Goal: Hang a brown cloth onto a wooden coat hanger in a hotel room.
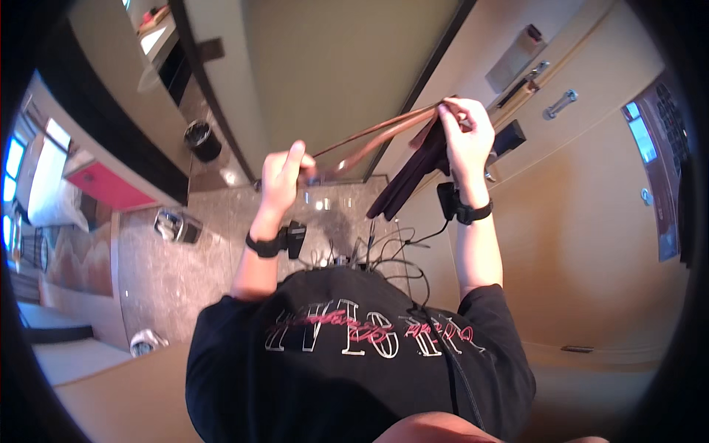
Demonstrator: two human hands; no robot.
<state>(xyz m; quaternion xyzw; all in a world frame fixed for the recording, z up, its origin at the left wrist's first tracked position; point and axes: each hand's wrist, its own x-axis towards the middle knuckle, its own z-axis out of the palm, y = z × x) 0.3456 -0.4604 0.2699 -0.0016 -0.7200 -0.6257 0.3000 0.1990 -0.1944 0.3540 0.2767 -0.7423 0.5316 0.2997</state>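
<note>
A glossy brown strap (382,134) is stretched between my two hands, in front of a pale panel. My left hand (282,177) grips its left end, where motion blurs the detail. My right hand (468,133) pinches the other end between thumb and fingers, with a thinner strand running just above the strap. From the same right hand hangs a dark purple-brown folded cloth (412,174), slanting down to the left. Whether cloth and strap are one piece is hidden by the fingers. Each wrist wears a black band with a small device.
Black cables (399,257) loop close before my chest. On the right stands a door (554,194) with a metal handle (560,104). A black waste bin (202,141) stands on the floor at left, and a bed (52,194) is farther left.
</note>
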